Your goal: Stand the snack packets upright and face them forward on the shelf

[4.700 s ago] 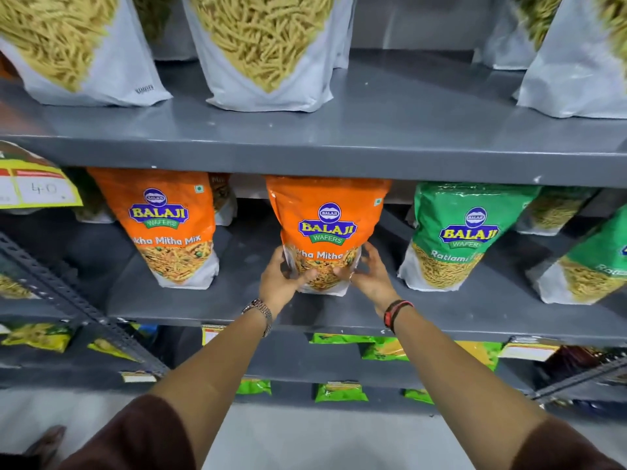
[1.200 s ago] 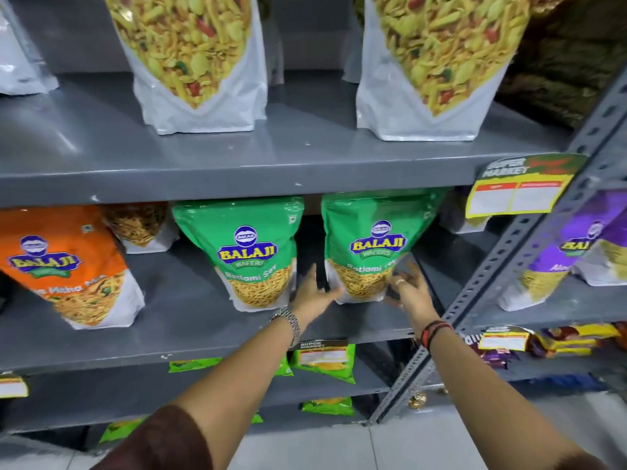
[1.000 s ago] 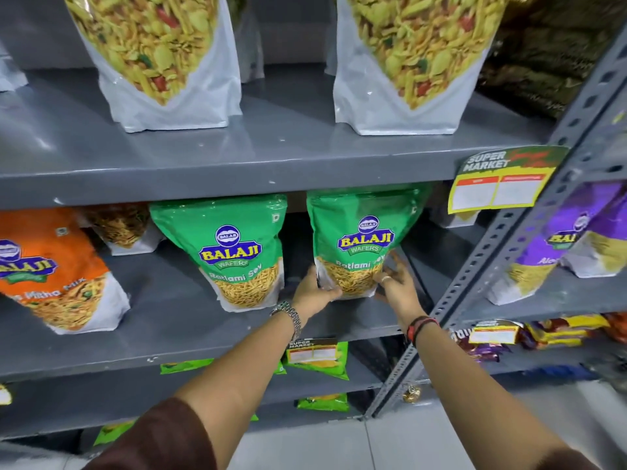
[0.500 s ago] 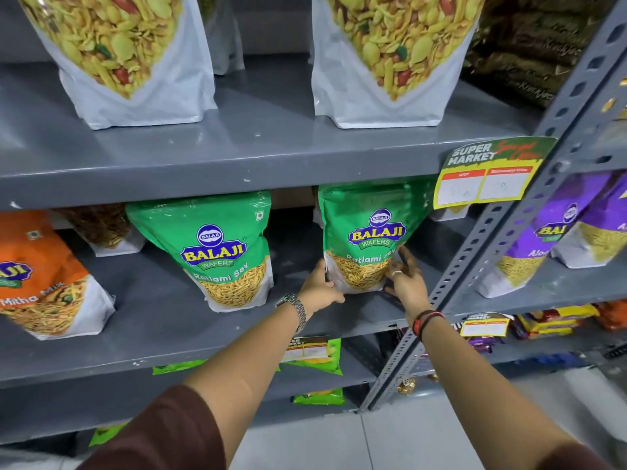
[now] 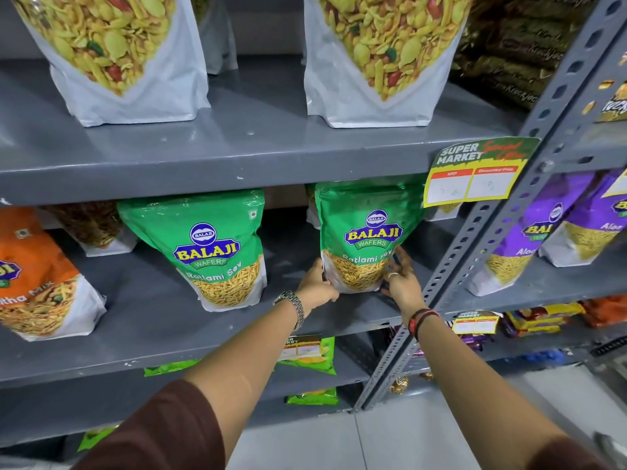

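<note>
A green Ratlami Sev packet (image 5: 364, 232) stands upright on the grey middle shelf (image 5: 163, 320), label forward, close to the slotted upright post. My left hand (image 5: 315, 288) grips its lower left corner. My right hand (image 5: 400, 279) holds its lower right side, fingers reaching behind the packet. A second green Ratlami Sev packet (image 5: 210, 245) stands to the left, upright and facing forward. Further left an orange mix packet (image 5: 37, 283) stands at a slight tilt.
A slotted grey post (image 5: 475, 239) rises just right of my right hand. A price tag (image 5: 475, 173) hangs from the upper shelf edge. Large white namkeen pouches (image 5: 373, 56) stand above. Purple packets (image 5: 529, 239) fill the bay to the right. Small packets lie on lower shelves.
Since the earliest frame I have shifted right from the orange packet to the green ones. In the last second both hands closed on the right green packet and nudged it right, toward the post.
</note>
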Motion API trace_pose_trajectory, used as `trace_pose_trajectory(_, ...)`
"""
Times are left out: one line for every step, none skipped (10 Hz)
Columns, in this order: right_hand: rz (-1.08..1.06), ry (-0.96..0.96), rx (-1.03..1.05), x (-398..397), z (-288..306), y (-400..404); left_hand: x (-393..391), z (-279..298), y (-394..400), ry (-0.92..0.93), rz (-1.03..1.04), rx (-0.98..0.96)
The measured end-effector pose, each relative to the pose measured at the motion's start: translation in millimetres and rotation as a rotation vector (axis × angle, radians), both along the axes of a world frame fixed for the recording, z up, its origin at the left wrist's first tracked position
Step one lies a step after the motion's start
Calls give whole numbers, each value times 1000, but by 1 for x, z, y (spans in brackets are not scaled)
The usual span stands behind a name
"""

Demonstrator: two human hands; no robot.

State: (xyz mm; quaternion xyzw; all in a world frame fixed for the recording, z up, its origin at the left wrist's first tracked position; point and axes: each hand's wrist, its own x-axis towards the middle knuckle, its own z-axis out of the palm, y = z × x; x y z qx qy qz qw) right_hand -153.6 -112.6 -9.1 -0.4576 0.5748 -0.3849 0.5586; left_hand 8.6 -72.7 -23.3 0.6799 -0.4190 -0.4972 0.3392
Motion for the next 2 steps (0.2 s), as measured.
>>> trace_pose_trajectory(-4, -14, 12, 0, -2, 0, 0, -3, 3, 10, -13, -18)
trace_pose_trajectory(-27, 66, 32, 1, -3, 9, 3, -2, 25, -130, 88, -162)
